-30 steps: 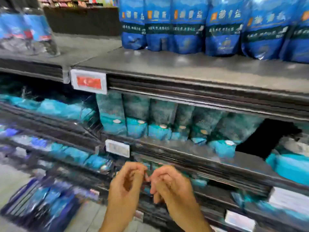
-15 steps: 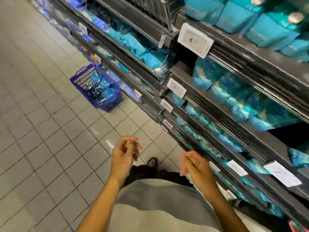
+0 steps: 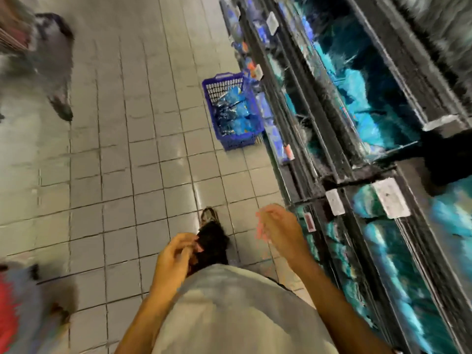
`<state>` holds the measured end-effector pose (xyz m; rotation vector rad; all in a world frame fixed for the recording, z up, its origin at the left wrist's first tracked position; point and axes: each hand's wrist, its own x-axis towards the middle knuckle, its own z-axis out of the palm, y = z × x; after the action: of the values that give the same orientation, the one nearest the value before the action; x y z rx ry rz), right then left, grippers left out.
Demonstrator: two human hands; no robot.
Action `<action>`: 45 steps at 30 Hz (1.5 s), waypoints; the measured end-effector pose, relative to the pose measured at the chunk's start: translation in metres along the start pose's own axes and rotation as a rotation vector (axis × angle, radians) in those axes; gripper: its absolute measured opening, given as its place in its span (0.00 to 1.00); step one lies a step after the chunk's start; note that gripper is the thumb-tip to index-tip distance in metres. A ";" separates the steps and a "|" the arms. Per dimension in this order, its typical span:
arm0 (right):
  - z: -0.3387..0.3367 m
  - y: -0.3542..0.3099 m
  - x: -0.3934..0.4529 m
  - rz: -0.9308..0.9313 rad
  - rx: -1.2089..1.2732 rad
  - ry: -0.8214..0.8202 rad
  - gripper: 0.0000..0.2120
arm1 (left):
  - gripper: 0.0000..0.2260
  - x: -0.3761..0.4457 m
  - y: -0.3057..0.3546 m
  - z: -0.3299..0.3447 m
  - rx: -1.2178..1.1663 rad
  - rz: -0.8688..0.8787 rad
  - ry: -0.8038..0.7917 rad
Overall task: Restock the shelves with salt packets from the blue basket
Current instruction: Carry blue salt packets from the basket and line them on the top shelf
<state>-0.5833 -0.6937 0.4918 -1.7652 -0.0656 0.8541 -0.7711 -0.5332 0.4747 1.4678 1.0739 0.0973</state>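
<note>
Nearer now than half a second ago, blue basket (image 3: 233, 112) with salt packets (image 3: 235, 116) stands on floor tiles (image 3: 115, 149) against shelves (image 3: 357, 149), open aisle leftward. Left hand (image 3: 173, 256), right hand (image 3: 278, 228) loosely curled, empty. Shelf goods blurred.

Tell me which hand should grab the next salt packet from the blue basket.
Probably the right hand: it is empty, loosely open, and on the shelf side, where the blue basket stands ahead on the floor. The left hand is also empty but farther from that side.
</note>
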 end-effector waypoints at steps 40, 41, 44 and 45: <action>0.066 -0.191 0.575 0.331 -0.033 0.110 0.09 | 0.09 0.611 0.321 0.057 0.152 -0.165 -0.180; 0.075 -0.177 0.597 0.378 -0.027 0.104 0.08 | 0.09 0.632 0.307 0.063 0.183 -0.198 -0.206; 0.098 -0.114 0.673 0.510 0.036 0.175 0.07 | 0.09 0.708 0.252 0.090 0.261 -0.266 -0.270; 0.104 -0.083 0.701 0.544 0.039 0.205 0.08 | 0.09 0.735 0.227 0.101 0.295 -0.278 -0.294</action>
<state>-0.0964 -0.2668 0.1921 -1.8511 0.5852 1.0385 -0.1717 -0.0925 0.2555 1.5191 1.0676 -0.4781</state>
